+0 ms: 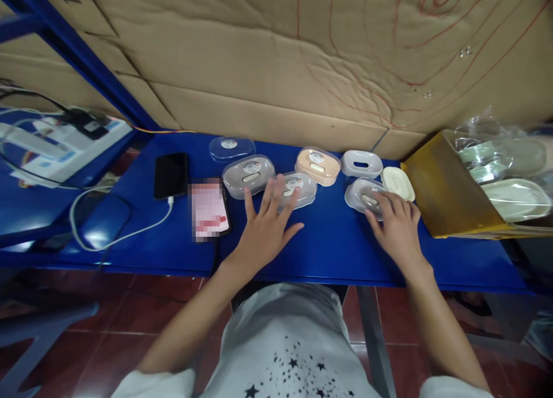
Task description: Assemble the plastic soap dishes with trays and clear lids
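Note:
My left hand (266,231) is open, fingers spread, its fingertips over a grey oval soap dish (305,192) with a clear lid and round label. Another grey lidded dish (242,183) lies just beyond those fingers, and a peach one (325,169) stands behind to the right. My right hand (396,222) curls its fingers and thumb over a grey soap dish (358,194), hiding its right part. Close behind that hand are a cream oval tray (400,182) and a pale grey oval base (362,156) with a slot in it.
A loose clear lid (232,148) lies at the back. To the left are a black phone (170,176) on a white cable and a second phone (208,209) with a lit screen. A cardboard box (449,190) of bagged oval parts stands right. Cardboard (242,58) lines the back.

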### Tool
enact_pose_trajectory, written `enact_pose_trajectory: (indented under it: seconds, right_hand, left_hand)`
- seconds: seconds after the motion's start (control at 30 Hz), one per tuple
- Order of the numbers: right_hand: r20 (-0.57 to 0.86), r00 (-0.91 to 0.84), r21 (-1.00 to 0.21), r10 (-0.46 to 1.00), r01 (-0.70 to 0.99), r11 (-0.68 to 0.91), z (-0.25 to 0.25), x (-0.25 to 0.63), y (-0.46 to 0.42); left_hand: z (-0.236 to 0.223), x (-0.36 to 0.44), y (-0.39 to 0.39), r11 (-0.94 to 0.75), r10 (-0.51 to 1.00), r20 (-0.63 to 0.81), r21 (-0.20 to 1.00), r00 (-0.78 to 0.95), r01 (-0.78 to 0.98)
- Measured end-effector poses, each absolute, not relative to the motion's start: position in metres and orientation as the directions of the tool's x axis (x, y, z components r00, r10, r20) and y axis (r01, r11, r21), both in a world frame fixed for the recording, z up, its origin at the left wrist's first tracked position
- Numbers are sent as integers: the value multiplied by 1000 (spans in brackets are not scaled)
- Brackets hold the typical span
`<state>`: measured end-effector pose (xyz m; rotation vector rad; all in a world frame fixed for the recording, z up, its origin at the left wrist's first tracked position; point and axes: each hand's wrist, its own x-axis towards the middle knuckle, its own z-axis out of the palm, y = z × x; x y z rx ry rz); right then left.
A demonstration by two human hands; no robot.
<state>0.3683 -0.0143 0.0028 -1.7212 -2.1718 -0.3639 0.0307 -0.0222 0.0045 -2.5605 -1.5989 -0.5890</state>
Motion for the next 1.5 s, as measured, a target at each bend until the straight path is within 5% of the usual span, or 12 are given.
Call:
enact_pose_trajectory:
  seconds: [0.23,0.4,0.47,0.67,0.87,1.03,1.1,1.3,1.5]
  right_hand:
    - [320,-369,-236,873,861,451,21,404,17]
    - [193,-55,38,980,998,48,21,433,61]
    - [144,-15,85,989,996,3,9,440,46]
    - [437,-47,179,898,983,-36,-26,431,-90]
    - [421,-308,-37,853,934,355,-17,362,-160]
    - [510,-463,-134,725,790,598,-5,340,-93]
    - [563,-351,-171,748,836,521,2,357,-33]
    - [270,-274,-192,923,924,331,10,423,113]
    - [369,-141,-159,919,964,211,-13,449,34]
  left_hand:
    - [44,-54,25,-269,918,318,66,236,961]
    - [71,-102,74,-259,934,264,30,242,965]
    - [68,-96,62,-284,914,313,39,258,958]
    - [16,-28,-59,-668,721,413,199,557,716]
    - [-18,23,-111,-747,661,387,255,643,614]
    - [-27,39,-99,-764,639,321,163,699,624]
    - [-29,36,-96,-761,642,327,157,694,630]
    - [-33,1,-106,-641,728,443,170,523,748]
    - [-34,-11,-114,-599,769,461,280,443,750]
